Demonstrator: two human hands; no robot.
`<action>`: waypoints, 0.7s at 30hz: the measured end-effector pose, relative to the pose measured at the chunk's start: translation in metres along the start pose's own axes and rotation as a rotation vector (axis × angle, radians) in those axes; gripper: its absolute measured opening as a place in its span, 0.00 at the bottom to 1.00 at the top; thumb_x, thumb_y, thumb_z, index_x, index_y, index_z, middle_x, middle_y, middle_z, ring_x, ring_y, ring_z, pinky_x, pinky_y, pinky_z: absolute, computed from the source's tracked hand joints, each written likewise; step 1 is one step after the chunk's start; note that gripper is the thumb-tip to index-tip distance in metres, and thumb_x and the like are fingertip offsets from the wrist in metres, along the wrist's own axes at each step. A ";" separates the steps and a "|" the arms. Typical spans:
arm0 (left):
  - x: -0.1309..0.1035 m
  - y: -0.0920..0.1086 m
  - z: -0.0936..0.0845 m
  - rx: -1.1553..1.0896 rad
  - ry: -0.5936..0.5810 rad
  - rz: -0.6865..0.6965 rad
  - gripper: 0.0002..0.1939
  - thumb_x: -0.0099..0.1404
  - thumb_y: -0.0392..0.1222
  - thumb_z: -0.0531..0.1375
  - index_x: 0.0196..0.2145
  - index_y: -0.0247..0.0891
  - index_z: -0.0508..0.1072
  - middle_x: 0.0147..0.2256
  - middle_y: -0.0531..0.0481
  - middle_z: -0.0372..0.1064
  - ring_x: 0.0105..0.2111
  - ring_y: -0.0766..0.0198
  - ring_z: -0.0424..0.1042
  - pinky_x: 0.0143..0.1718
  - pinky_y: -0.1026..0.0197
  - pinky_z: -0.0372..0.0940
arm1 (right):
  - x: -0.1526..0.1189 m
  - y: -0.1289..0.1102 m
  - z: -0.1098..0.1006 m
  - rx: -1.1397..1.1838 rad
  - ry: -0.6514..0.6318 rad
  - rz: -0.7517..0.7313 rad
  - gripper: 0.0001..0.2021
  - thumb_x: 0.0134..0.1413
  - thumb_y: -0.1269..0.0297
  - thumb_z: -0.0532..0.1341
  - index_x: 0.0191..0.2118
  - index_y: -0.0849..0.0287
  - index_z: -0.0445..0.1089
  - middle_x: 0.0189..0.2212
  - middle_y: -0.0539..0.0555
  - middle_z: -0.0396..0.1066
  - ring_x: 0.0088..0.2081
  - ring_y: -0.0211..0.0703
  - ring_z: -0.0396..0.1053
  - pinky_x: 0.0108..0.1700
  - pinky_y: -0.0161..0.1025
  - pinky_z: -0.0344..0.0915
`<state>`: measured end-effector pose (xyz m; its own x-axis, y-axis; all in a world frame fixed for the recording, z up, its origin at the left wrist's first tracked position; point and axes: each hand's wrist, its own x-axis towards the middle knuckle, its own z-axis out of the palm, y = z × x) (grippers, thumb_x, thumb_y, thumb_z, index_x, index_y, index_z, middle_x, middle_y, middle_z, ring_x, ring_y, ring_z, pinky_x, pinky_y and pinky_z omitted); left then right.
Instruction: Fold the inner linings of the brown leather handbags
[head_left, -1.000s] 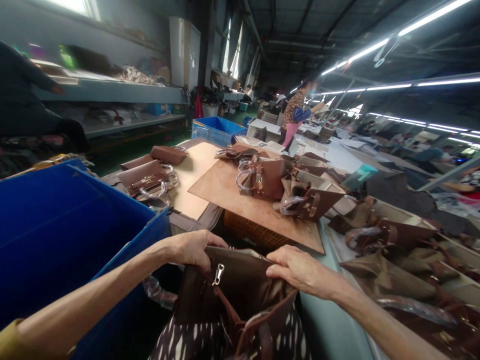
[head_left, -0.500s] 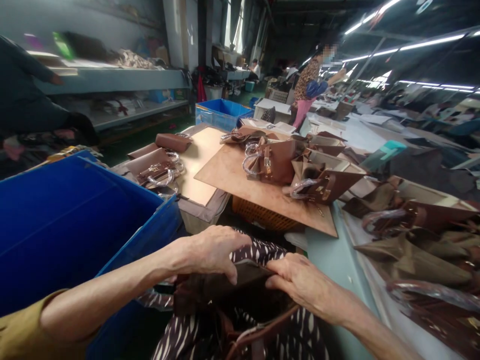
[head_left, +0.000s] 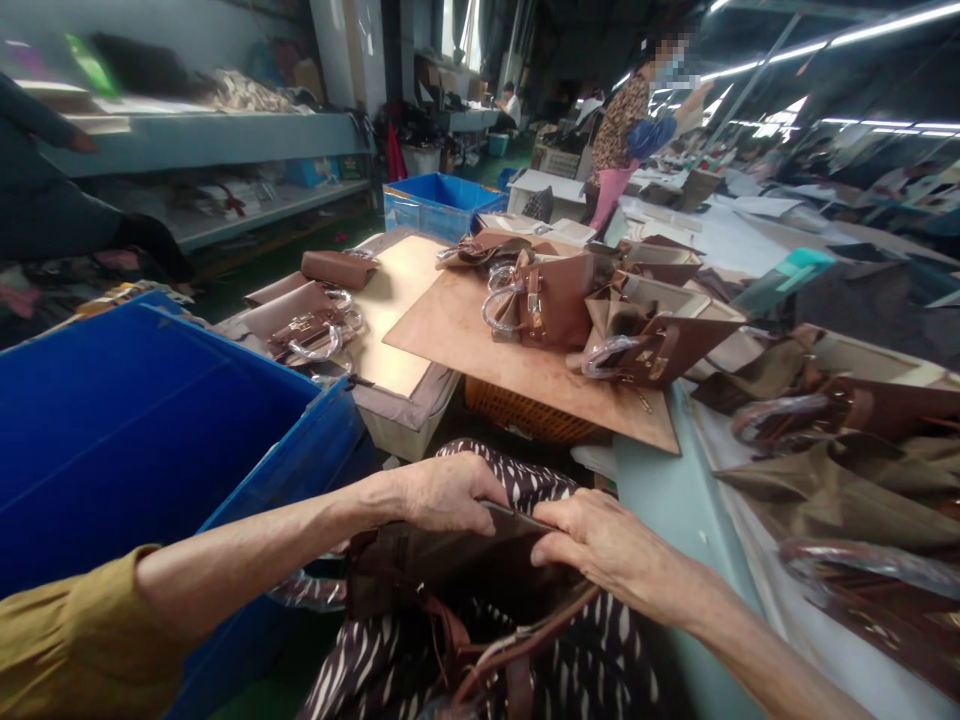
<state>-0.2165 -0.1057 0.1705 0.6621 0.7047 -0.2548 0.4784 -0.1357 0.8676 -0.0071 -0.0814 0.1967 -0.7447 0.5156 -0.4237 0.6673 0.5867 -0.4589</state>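
Observation:
A brown handbag (head_left: 465, 560) lies on my lap over black-and-white patterned cloth, its mouth spread and its dark lining showing. My left hand (head_left: 450, 492) grips the far rim, thumb on the inner side and fingers hidden behind the edge. Just to the right, my right hand (head_left: 581, 530) pinches the same rim, thumb inside. A plastic-wrapped handle (head_left: 309, 590) sticks out at the bag's left, and brown straps with a buckle lie across its near side.
A large blue bin (head_left: 142, 430) stands at the left. Ahead, several brown handbags (head_left: 551, 295) rest on a brown board (head_left: 450, 325); more bags (head_left: 885, 400) lie on the right-hand table. A person (head_left: 619, 130) stands farther back, and another sits at the far left.
My left thumb has come up from inside the bag and now presses against the far rim. My right hand stays almost where it was. The view has shifted slightly.

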 end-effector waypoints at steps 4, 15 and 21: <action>0.001 0.001 0.000 0.005 0.017 -0.038 0.11 0.51 0.34 0.55 0.32 0.35 0.76 0.22 0.58 0.63 0.23 0.70 0.59 0.26 0.71 0.55 | 0.004 0.000 -0.001 -0.017 0.008 -0.002 0.11 0.53 0.61 0.56 0.23 0.57 0.64 0.20 0.44 0.62 0.29 0.35 0.61 0.28 0.32 0.47; -0.002 -0.001 0.005 -0.012 0.053 -0.057 0.06 0.52 0.38 0.55 0.22 0.35 0.70 0.18 0.58 0.55 0.20 0.71 0.55 0.22 0.69 0.51 | 0.003 0.000 0.000 -0.080 0.023 -0.019 0.13 0.56 0.59 0.54 0.24 0.57 0.67 0.18 0.45 0.62 0.26 0.35 0.61 0.27 0.33 0.46; -0.002 0.008 0.009 0.009 0.097 -0.104 0.06 0.52 0.36 0.54 0.22 0.35 0.70 0.19 0.57 0.56 0.22 0.70 0.56 0.25 0.69 0.53 | 0.007 -0.005 -0.001 -0.174 0.134 -0.038 0.05 0.48 0.59 0.62 0.31 0.53 0.70 0.23 0.45 0.68 0.26 0.36 0.63 0.26 0.33 0.45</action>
<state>-0.2086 -0.1142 0.1742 0.5501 0.7792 -0.3006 0.5470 -0.0641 0.8347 -0.0157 -0.0799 0.1967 -0.7719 0.5627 -0.2959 0.6353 0.7000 -0.3261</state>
